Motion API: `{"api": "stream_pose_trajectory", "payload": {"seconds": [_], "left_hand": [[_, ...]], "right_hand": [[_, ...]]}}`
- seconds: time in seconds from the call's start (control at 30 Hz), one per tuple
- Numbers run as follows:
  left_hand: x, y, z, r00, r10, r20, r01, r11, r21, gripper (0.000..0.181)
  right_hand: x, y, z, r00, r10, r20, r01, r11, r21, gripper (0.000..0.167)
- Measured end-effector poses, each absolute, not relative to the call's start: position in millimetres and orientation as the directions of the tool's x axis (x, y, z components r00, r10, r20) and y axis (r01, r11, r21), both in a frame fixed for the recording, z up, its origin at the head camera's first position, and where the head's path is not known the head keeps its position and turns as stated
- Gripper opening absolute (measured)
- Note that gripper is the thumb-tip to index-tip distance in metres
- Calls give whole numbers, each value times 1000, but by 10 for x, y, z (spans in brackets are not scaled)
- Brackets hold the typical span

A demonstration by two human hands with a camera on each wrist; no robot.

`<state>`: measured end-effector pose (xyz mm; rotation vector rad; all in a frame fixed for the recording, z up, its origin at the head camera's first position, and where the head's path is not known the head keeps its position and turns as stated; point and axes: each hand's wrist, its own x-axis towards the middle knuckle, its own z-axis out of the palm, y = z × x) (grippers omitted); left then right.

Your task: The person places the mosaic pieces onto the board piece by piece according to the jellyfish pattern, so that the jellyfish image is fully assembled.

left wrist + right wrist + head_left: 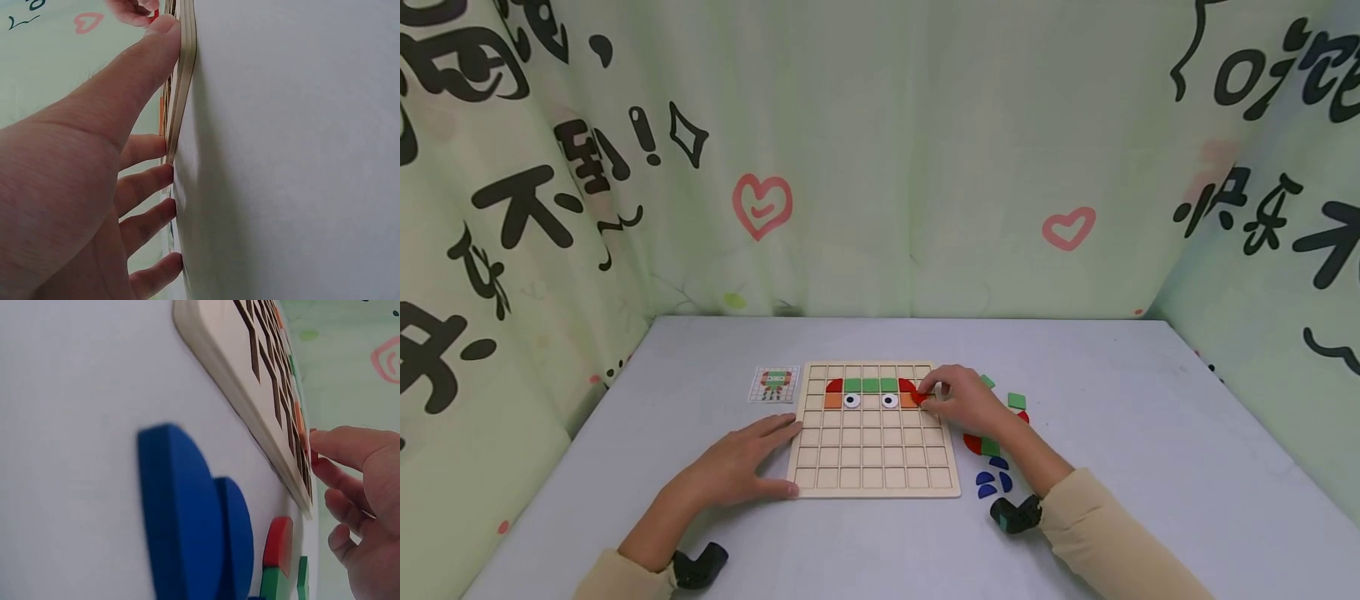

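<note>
Board edges: we saw the wooden grid board [872,456] lying flat mid-table, its right edge near loose pieces.
Left grip: the left hand [737,467] grasped nothing; its spread fingers and thumb touched the board's edge between 8 and 9 o'clock.
Right grip: the right hand [962,402] pinched a red piece [919,399] at the board's 2 o'clock, just beside an orange square [907,402]; we could not tell whether the piece touched the board.
Room: white tabletop [1112,392] stretched from the loose pieces toward 3 o'clock; four blue half-discs [985,478] lay at 4, a green square [1017,401] near 3.
Writing: we read "不" on the curtain [850,250] at 10 o'clock.
Picture card [774,384]: at 10 o'clock from the board, it showed a red-and-green figure.
Grid cells: the second row held three green squares [871,386] between red pieces; the third held two eye tiles [852,401] between orange squares.
</note>
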<state>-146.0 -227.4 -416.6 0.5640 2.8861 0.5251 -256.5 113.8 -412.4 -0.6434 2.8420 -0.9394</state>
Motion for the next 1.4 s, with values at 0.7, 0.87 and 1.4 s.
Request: {"api": "stream_pose_trajectory", "payload": {"seconds": [0.7, 0.87, 1.4], "left_hand": [[-1466, -2285, -4147, -911, 409, -49, 367, 860, 354, 87], [-1467, -2283, -4153, -910, 411, -52, 368, 860, 355, 86], [-1471, -2278, -4159, -916, 393, -78, 340, 866, 367, 88]], "right_hand": [[-2569, 916, -4158, -865, -487, 121, -459, 670, -583, 8], [-2571, 842, -4165, -851, -507, 136, -480, 648, -591, 8], [-2548, 584, -4185, -824, -546, 151, -522, 627, -579, 12]]}}
